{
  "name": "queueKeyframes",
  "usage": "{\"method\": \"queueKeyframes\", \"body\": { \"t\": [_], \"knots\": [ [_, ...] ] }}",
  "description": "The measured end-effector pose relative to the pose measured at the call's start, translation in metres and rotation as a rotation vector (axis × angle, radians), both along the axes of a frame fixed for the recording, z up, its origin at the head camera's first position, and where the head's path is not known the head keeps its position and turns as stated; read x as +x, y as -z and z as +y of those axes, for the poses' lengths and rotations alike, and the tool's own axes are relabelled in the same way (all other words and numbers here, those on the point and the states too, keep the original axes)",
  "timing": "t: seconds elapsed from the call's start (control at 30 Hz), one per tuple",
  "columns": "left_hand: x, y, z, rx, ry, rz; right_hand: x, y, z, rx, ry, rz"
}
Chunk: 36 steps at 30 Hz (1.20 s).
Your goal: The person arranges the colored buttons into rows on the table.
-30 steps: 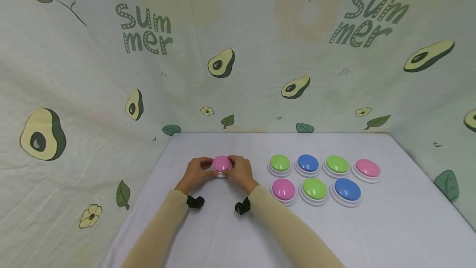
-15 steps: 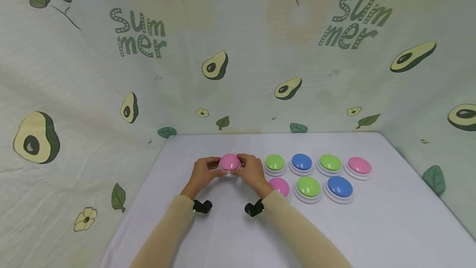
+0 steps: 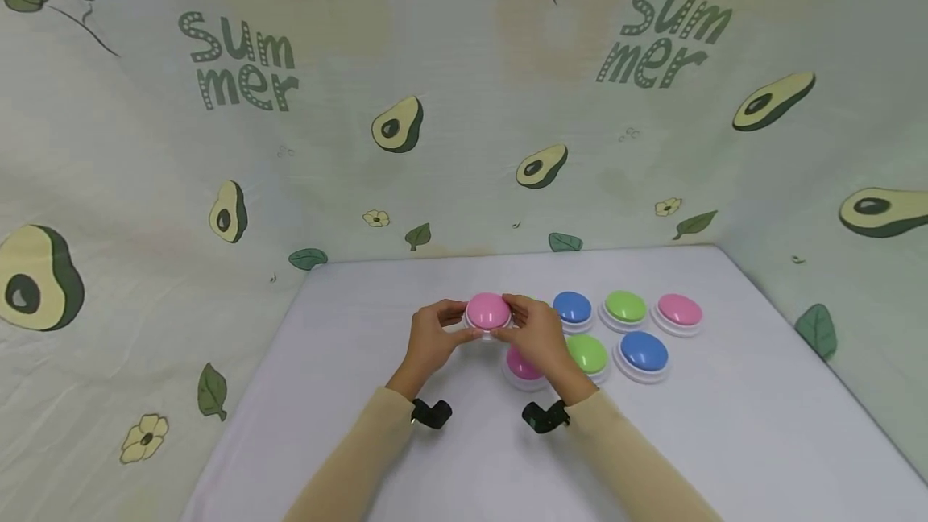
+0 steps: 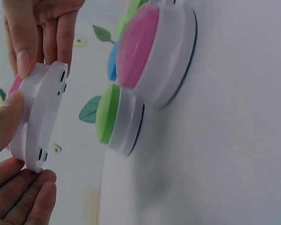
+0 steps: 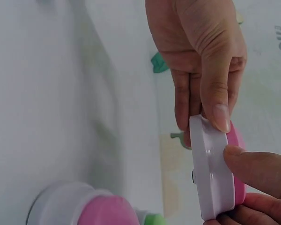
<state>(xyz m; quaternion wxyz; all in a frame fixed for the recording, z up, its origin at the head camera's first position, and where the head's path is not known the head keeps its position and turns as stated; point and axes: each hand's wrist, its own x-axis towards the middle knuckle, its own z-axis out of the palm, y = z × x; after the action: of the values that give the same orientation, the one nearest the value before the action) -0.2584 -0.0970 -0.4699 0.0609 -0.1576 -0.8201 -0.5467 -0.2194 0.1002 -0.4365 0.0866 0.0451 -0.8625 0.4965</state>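
A pink dome push button (image 3: pixel 488 310) on a round white base is held between both hands. On its left side my left hand (image 3: pixel 428 341) grips it, thumb at the front of the base. My right hand (image 3: pixel 540 337) grips the opposite side in the same way. The left wrist view shows the white base (image 4: pixel 40 117) raised off the table, its underside with dark slots exposed. Just below the right hand sits another pink button (image 3: pixel 524 367), partly covered by it. A green button (image 4: pixel 107 115) stands behind that hand, mostly hidden in the head view.
More buttons stand in two rows on the white table (image 3: pixel 377 296): blue (image 3: pixel 572 307), green (image 3: pixel 625 307) and pink (image 3: pixel 680 309) behind, green (image 3: pixel 587 354) and blue (image 3: pixel 644 351) in front. A printed avocado cloth (image 3: pixel 464 103) hangs behind and at the sides.
Both hands have carried the pink button to the right, toward the rows of buttons. The right hand now overlaps the nearest green and pink ones. The head view has shifted slightly.
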Motion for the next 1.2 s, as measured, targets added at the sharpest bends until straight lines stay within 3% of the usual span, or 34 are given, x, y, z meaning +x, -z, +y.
{"method": "queueKeyframes", "body": {
  "t": [0.33, 0.67, 0.87, 1.0, 1.2],
  "knots": [
    [0.012, -0.004, 0.074, 0.021, 0.100, -0.029, 0.024, -0.007, 0.068, 0.014, 0.076, 0.029],
    [0.031, -0.012, 0.141, -0.037, 0.337, -0.136, 0.048, -0.003, 0.133, 0.080, 0.188, 0.030],
    [0.045, -0.009, 0.177, 0.025, 0.416, -0.141, 0.066, -0.001, 0.166, 0.136, 0.244, 0.037],
    [0.053, -0.006, 0.200, 0.054, 0.435, -0.127, 0.077, -0.002, 0.186, 0.155, 0.276, 0.026],
    [0.065, 0.001, 0.234, -0.063, 0.396, -0.106, 0.092, -0.003, 0.216, 0.176, 0.312, -0.022]
  ]
}}
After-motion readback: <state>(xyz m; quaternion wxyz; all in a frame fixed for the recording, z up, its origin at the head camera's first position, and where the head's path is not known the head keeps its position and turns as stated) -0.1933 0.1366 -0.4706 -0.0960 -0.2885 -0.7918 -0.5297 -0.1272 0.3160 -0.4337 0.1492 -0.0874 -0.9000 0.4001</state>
